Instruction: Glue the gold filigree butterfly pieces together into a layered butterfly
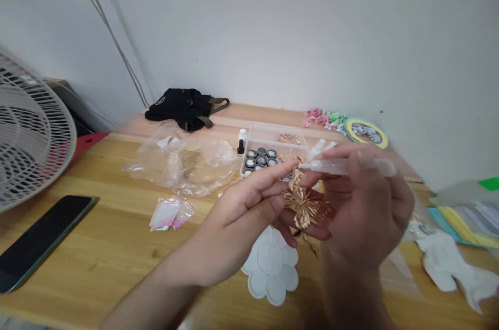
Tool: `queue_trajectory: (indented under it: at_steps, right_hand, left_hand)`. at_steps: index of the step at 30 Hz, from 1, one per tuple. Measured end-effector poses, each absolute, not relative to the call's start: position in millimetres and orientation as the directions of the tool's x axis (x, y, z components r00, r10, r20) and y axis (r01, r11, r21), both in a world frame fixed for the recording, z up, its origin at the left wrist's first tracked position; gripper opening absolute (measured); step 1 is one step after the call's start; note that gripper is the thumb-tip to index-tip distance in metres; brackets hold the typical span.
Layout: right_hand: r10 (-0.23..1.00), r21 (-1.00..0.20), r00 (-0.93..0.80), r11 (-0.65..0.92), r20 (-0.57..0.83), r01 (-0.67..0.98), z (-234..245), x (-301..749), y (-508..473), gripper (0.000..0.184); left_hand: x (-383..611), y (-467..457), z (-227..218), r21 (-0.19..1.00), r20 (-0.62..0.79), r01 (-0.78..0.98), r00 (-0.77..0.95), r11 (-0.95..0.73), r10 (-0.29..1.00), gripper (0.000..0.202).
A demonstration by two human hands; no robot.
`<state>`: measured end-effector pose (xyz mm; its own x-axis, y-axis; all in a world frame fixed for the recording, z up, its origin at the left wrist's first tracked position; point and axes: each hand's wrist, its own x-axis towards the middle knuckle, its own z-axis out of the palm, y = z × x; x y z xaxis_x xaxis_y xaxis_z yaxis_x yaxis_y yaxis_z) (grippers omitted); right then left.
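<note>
My left hand point(249, 210) pinches a gold wire flower ornament point(303, 204) between thumb and fingers, above the table. In my right hand point(366, 200) lies a translucent white plastic tube with a narrow tip point(331, 166), held roughly level. Its tip points left and is at the ornament's upper end, close to my left index fingertip; whether it touches cannot be made out. Some right fingers reach behind the ornament. Below the hands sits a white flower-shaped paint palette point(270, 262). Behind them stands a clear compartment box point(268, 135) with small dark-rimmed pots point(261, 160) and gold pieces.
A fan point(35, 127) and a phone point(42, 241) are at the left. Clear plastic bags point(187, 163), small packets point(171, 213) and a black bag point(183, 106) lie beyond. Tape rolls point(366, 132), pink and green scraps point(323, 118) and white tissue point(448, 262) are at right.
</note>
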<state>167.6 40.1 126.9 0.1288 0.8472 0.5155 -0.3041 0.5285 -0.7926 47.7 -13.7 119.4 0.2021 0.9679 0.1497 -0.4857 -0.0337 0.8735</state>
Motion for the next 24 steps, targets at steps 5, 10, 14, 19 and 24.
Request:
queue_trajectory:
  at_steps: [5, 10, 14, 19, 24]
  right_hand:
    - [0.891, -0.819, 0.098, 0.446, 0.443, -0.360, 128.3, 167.7, 40.9, 0.019]
    - [0.897, -0.829, 0.091, 0.436, 0.433, -0.351, 127.8, 168.1, 40.3, 0.020]
    - [0.889, -0.824, 0.085, 0.450, 0.450, -0.345, 126.3, 169.0, 40.0, 0.019]
    - [0.876, -0.814, 0.067, 0.470, 0.477, -0.343, 126.1, 169.8, 41.1, 0.017]
    - [0.857, -0.789, 0.083, 0.502, 0.508, -0.353, 125.0, 169.0, 41.8, 0.017]
  left_hand:
    - [45.2, -15.4, 115.9, 0.898, 0.123, -0.439, 0.180, -0.032, 0.976, 0.038]
    - [45.3, -16.4, 118.2, 0.887, 0.140, -0.459, 0.165, -0.049, 0.976, 0.034]
    - [46.7, -16.0, 120.3, 0.910, 0.128, -0.409, 0.131, -0.064, 0.983, 0.034]
    - [47.8, -15.7, 120.1, 0.951, 0.138, -0.291, 0.112, -0.101, 0.984, 0.038]
    - [47.5, -16.7, 117.9, 0.973, 0.179, -0.169, 0.120, -0.157, 0.976, 0.041]
